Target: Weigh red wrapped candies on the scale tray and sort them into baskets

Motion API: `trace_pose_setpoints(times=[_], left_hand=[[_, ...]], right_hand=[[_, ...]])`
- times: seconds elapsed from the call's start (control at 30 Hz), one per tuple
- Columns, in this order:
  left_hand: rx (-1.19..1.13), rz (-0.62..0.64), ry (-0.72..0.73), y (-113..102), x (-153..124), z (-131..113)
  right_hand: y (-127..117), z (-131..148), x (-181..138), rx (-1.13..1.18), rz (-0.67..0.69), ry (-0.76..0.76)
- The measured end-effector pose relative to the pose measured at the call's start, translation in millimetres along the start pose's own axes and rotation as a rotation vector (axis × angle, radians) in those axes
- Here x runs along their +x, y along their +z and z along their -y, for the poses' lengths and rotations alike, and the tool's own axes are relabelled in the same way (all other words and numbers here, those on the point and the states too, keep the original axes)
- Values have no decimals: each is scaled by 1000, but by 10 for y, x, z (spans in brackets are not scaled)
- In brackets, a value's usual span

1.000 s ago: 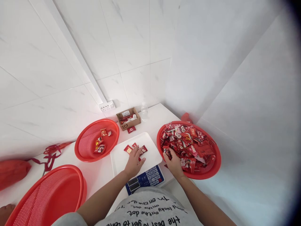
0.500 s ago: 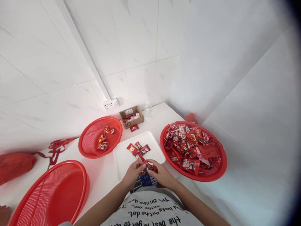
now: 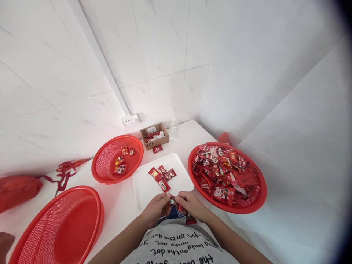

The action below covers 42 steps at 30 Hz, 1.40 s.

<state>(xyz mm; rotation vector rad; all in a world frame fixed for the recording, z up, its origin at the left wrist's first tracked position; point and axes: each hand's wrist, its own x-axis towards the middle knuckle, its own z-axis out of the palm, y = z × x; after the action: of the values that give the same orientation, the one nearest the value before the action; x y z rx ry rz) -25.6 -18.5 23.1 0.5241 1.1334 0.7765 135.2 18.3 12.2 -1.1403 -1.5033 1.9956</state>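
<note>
My left hand (image 3: 157, 209) and my right hand (image 3: 192, 205) are close together over the near edge of a white tray (image 3: 144, 190). Between their fingertips they pinch a small red candy packet (image 3: 172, 201), partly covered by the fingers. Just beyond them, on the tray, lie several red wrapped candies (image 3: 164, 185) in a loose cluster. Another dark red packet (image 3: 190, 219) shows below my right hand, against the grey shirt. A dark blue printed surface (image 3: 176, 212) shows under my hands.
A red basket heaped with candies (image 3: 262, 194) stands at right. A red basket holding a few candies (image 3: 100, 161) is behind left; another red basket (image 3: 100, 216) sits nearer. A cardboard box (image 3: 150, 145) and clear bottle (image 3: 174, 128) are at the back. Another person's hand (image 3: 6, 244) is far left.
Both my hands have drawn slightly toward my body with the candy packet, uncovering the nearest candy on the tray. At far left, the other person's hand has come further into view.
</note>
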Motion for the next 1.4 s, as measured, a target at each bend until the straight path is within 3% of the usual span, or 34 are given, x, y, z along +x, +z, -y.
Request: trace_pose_setpoints(times=[0.27,0.57,0.83,1.03,1.4], left_hand=[[72,-17,160,54,50,19],[132,48,-44,84,27,43],[164,57,88,47,-6,36],[242,54,163,31,-24,13],[275,-15,117,-54,35,36]], right_hand=[[39,-49,-14,58,-57,23],[43,6,-37,-22,-19,-56],[150,-35,-5,75,-28,-3],[182,17,-37,125,38,34],[196,45,30,140,28,35]])
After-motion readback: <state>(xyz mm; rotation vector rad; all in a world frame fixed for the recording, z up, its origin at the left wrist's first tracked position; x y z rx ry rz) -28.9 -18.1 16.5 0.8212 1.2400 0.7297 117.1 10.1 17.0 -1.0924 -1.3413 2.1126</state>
